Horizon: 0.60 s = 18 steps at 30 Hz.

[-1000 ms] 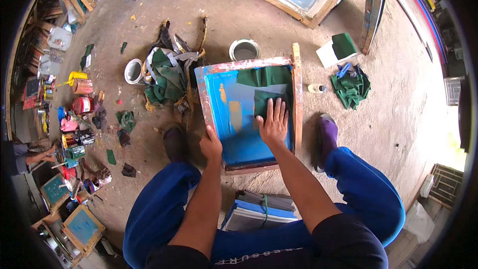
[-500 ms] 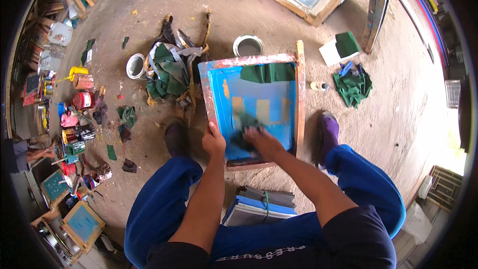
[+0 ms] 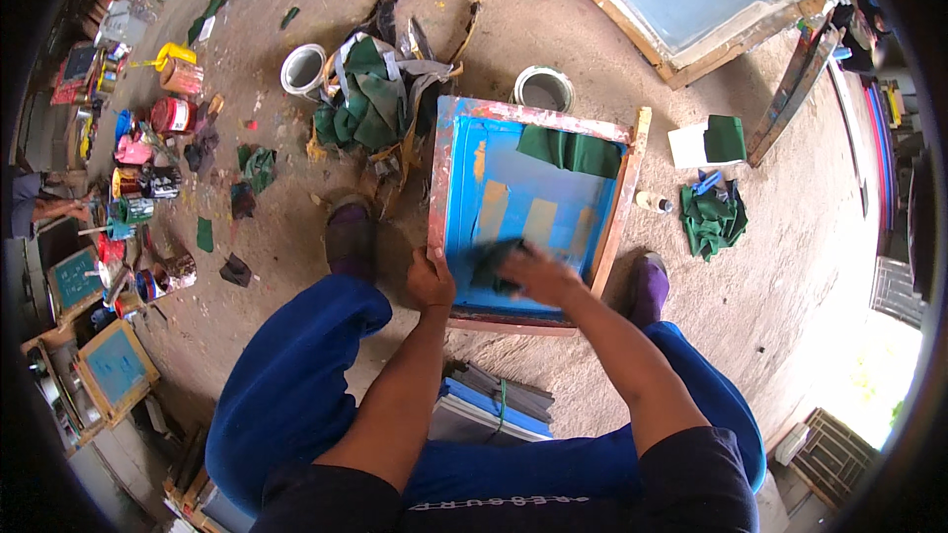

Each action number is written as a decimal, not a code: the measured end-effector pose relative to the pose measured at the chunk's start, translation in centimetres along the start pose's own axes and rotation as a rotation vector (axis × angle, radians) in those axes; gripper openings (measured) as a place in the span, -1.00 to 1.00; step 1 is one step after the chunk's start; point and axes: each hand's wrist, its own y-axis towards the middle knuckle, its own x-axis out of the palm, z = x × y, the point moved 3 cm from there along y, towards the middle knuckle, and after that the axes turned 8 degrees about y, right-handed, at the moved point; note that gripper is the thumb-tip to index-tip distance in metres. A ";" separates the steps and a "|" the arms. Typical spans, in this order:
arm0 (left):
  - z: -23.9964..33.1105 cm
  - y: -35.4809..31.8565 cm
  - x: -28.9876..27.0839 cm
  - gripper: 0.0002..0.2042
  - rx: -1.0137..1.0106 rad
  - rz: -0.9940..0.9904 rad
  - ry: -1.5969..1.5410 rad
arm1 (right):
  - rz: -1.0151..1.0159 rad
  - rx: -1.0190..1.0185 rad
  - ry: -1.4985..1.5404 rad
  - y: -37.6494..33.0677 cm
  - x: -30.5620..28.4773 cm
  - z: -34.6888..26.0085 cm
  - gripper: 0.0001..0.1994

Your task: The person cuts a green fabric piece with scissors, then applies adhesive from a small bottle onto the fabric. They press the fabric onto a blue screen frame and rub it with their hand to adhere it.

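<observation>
The wooden frame (image 3: 441, 178) with a blue sheet inside is in front of the person, between the two shoes. The left hand (image 3: 432, 278) holds the frame's left side, with its fingers curled tight around the edge. The right hand (image 3: 538, 274) is on a dark green rag (image 3: 491, 265) low on the blue sheet. Its fingers are blurry, so I cannot tell if they are spread or pressed together. A flat green cloth (image 3: 569, 150) lies near the top. A round can (image 3: 543, 89) stands just past the frame, and a little bottle (image 3: 653, 201) is to its right.
</observation>
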 end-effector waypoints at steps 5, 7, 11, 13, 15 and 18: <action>-1.3 -1.9 -0.6 -0.48 -0.045 -0.036 0.026 | 0.186 0.136 0.050 0.2 -0.2 2.6 -0.23; -1.2 -2.3 -0.6 -0.50 -0.082 -0.029 0.043 | -0.174 -0.372 0.258 0.0 0.8 1.6 -0.28; -1.0 -2.4 -0.7 -0.52 -0.130 -0.043 0.076 | 0.066 0.150 0.007 0.3 -0.4 2.9 -0.22; -1.0 -2.3 -0.8 -0.51 -0.132 -0.074 0.103 | 0.297 0.128 0.105 0.4 -1.8 2.7 -0.21; -0.9 -1.9 -0.9 -0.50 -0.132 -0.096 0.132 | -0.130 -0.039 0.266 1.0 -1.2 2.3 -0.21; -0.6 -2.0 -1.1 -0.48 -0.049 -0.114 0.204 | -0.161 0.093 0.270 1.4 -1.7 2.9 -0.21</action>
